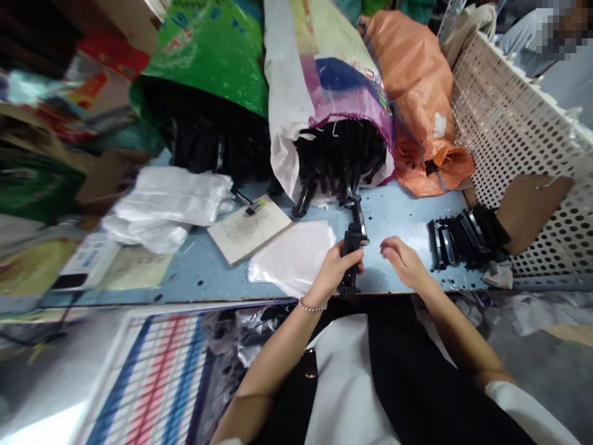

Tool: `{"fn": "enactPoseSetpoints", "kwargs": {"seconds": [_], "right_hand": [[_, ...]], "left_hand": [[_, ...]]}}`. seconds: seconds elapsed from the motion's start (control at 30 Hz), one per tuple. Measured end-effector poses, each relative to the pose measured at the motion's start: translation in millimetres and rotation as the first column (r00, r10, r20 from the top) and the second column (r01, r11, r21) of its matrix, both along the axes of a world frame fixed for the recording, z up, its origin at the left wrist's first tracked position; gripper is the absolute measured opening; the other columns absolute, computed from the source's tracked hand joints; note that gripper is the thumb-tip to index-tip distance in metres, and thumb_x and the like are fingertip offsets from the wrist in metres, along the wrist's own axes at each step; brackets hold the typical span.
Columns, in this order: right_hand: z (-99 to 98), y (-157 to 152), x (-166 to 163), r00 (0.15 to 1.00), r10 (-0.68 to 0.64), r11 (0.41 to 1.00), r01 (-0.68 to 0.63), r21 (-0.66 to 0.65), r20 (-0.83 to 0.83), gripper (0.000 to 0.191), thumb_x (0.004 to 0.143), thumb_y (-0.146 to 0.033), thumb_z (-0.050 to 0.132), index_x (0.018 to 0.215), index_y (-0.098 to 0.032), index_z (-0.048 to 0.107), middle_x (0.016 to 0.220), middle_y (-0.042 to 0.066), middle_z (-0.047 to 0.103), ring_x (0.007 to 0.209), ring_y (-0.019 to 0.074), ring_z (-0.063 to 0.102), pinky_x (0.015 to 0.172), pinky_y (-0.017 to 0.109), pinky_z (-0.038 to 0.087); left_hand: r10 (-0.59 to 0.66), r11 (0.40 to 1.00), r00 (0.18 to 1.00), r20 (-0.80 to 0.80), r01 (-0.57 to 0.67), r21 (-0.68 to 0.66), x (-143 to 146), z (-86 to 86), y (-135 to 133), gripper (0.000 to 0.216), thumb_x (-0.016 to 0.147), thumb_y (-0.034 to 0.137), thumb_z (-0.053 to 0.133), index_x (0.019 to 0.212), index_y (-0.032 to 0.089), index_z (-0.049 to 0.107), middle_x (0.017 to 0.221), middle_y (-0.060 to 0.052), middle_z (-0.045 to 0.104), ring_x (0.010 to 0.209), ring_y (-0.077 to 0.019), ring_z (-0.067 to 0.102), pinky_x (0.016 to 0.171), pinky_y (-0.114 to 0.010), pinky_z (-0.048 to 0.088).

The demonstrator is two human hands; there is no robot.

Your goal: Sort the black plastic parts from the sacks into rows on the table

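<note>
My left hand (334, 267) is closed round a long black plastic part (353, 247) that stands on end near the front edge of the pale blue table (403, 213). A bead bracelet sits on that wrist. Just to the right, my right hand (402, 258) hovers over the table with its fingers loosely curled and nothing in them. A flat clear plastic bag (293, 253) lies beside my left hand. More black parts spill from a white and purple sack (319, 93) straight ahead.
A row of black parts (463, 238) stands at the right, against a perforated white basket (514, 142). An orange sack (419, 93) and a green sack (210, 68) lie behind. A beige board (250, 228) and white bags (167, 204) are at the left. Someone sits at the far right.
</note>
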State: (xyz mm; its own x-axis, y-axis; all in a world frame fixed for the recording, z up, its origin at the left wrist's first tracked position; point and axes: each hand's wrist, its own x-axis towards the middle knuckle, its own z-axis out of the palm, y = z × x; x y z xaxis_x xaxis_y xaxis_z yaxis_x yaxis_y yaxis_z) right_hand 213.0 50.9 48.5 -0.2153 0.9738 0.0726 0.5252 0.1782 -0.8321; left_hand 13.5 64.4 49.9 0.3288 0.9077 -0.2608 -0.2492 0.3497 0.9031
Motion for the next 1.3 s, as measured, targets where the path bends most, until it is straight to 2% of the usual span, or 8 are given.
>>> {"fn": "enactPoseSetpoints", "kwargs": {"seconds": [0.13, 0.57, 0.73, 0.9, 1.0, 1.1, 1.2, 1.3], "right_hand": [[8.0, 27.2, -2.9, 0.974, -0.024, 0.927, -0.063, 0.37, 0.226, 0.036, 0.098, -0.054, 0.046, 0.088, -0.023, 0.06, 0.088, 0.009, 0.063, 0.085, 0.0231, 0.054, 0.081, 0.039, 0.046], [-27.4, -19.5, -38.9, 0.943, 0.271, 0.933, -0.307, 0.187, 0.193, 0.044, 0.105, -0.047, 0.029, 0.081, -0.022, 0.057, 0.078, 0.005, 0.062, 0.075, 0.0194, 0.056, 0.071, 0.033, 0.045], [-26.2, 52.4, -41.7, 0.956, -0.119, 0.986, 0.145, -0.081, 0.267, 0.045, 0.102, -0.058, 0.028, 0.111, -0.024, 0.056, 0.089, 0.005, 0.069, 0.084, 0.0229, 0.067, 0.077, 0.034, 0.048], [-49.6, 118.7, -34.8, 0.888, -0.193, 0.917, 0.315, -0.247, 0.417, 0.052, 0.094, -0.048, 0.046, 0.135, -0.015, 0.049, 0.104, 0.014, 0.072, 0.097, 0.0307, 0.068, 0.084, 0.041, 0.05], [-62.4, 109.2, -17.4, 0.953, -0.296, 0.912, 0.301, -0.279, 0.061, 0.042, 0.093, -0.038, 0.035, 0.118, -0.016, 0.062, 0.101, 0.01, 0.072, 0.092, 0.0244, 0.067, 0.081, 0.037, 0.051], [-59.1, 70.6, -7.6, 0.92, -0.232, 0.944, 0.134, -0.301, -0.317, 0.041, 0.092, -0.042, 0.039, 0.114, -0.019, 0.064, 0.093, 0.004, 0.07, 0.083, 0.0194, 0.065, 0.074, 0.032, 0.051], [-38.6, 34.1, -8.0, 0.949, -0.035, 0.965, -0.05, -0.258, -0.313, 0.033, 0.094, -0.05, 0.048, 0.099, -0.023, 0.066, 0.078, 0.0, 0.066, 0.07, 0.0171, 0.061, 0.068, 0.031, 0.048], [-11.7, 24.8, -9.8, 0.989, -0.071, 0.997, 0.065, -0.048, -0.128, 0.042, 0.099, -0.056, 0.04, 0.081, -0.024, 0.059, 0.071, 0.001, 0.06, 0.065, 0.0171, 0.056, 0.069, 0.033, 0.045]], "left_hand": [[-0.102, 0.985, 0.994, 0.037, 0.106, -0.133, 10.7, 2.7, -3.6, 0.051, 0.067, 0.055, 0.082, 0.092, 0.016, 0.06, 0.069, 0.001, 0.064, 0.054, -0.0123, 0.062, 0.051, -0.024, 0.049], [0.271, 0.955, 0.959, 0.087, -0.257, -0.147, 0.1, -15.6, 16.8, 0.056, 0.069, 0.051, 0.082, 0.106, 0.02, 0.053, 0.079, 0.002, 0.064, 0.058, -0.0104, 0.064, 0.056, -0.023, 0.052], [0.325, 0.94, 0.943, -0.077, -0.331, -0.083, -6.2, -57.8, 6.0, 0.043, 0.08, 0.048, 0.072, 0.106, 0.02, 0.053, 0.093, -0.002, 0.067, 0.087, -0.0195, 0.07, 0.081, -0.036, 0.058], [0.361, 0.911, 0.781, -0.51, -0.178, 0.373, 0.6, -89.9, 12.8, 0.05, 0.089, 0.041, 0.06, 0.132, 0.015, 0.052, 0.144, -0.019, 0.051, 0.141, -0.0322, 0.042, 0.118, -0.052, 0.032], [0.412, 0.86, 0.702, -0.581, -0.09, 0.502, 3.9, -83.0, 22.5, 0.058, 0.09, 0.042, 0.058, 0.139, 0.013, 0.048, 0.158, -0.022, 0.033, 0.152, -0.0332, 0.022, 0.124, -0.054, 0.02], [0.327, 0.899, 0.837, -0.44, -0.132, 0.417, 11.8, -59.3, 26.9, 0.057, 0.092, 0.052, 0.055, 0.138, 0.019, 0.05, 0.154, -0.016, 0.043, 0.149, -0.0303, 0.03, 0.122, -0.05, 0.029], [0.142, 0.982, 0.989, -0.05, -0.134, 0.135, 22.8, -31.8, 26.6, 0.055, 0.092, 0.062, 0.051, 0.13, 0.023, 0.055, 0.128, -0.011, 0.065, 0.126, -0.0272, 0.059, 0.102, -0.043, 0.052], [0.108, 0.994, 0.98, 0.165, -0.111, 0.005, 29.8, -11.8, 24.5, 0.05, 0.081, 0.06, 0.069, 0.111, 0.02, 0.06, 0.099, -0.005, 0.071, 0.093, -0.0215, 0.07, 0.082, -0.034, 0.059]]}}
